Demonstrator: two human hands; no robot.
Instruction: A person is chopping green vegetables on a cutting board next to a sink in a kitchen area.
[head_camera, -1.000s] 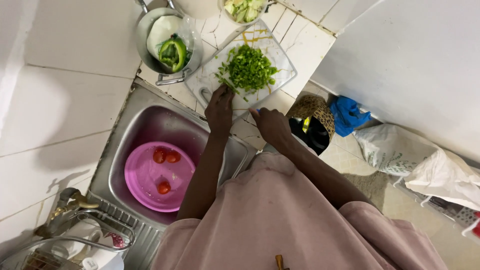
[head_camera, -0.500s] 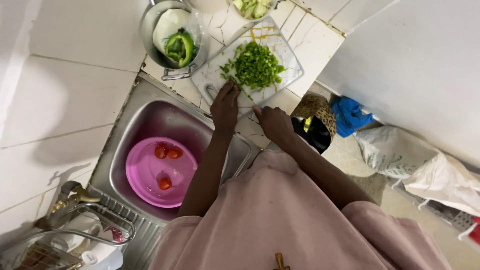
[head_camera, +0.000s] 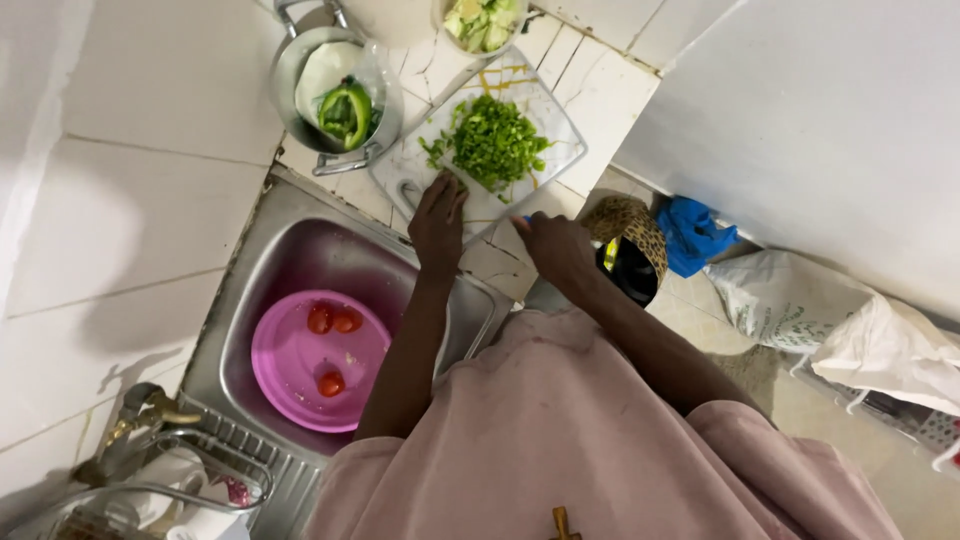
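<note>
We see a heap of chopped greens (head_camera: 497, 143), bright green and finely cut, in the middle of a white cutting board (head_camera: 560, 122) on the tiled table (head_camera: 610, 85). Our left hand (head_camera: 438, 222) rests on the board's near edge, fingers together and flat. Our right hand (head_camera: 556, 245) sits at the board's corner; we cannot tell what its curled fingers hold. One pot (head_camera: 292, 70) holds a green pepper (head_camera: 346, 110). Three tomatoes (head_camera: 333, 320) lie in one pink bowl (head_camera: 290, 375) in the sink (head_camera: 260, 260). A white sack (head_camera: 850, 325) lies on the floor.
</note>
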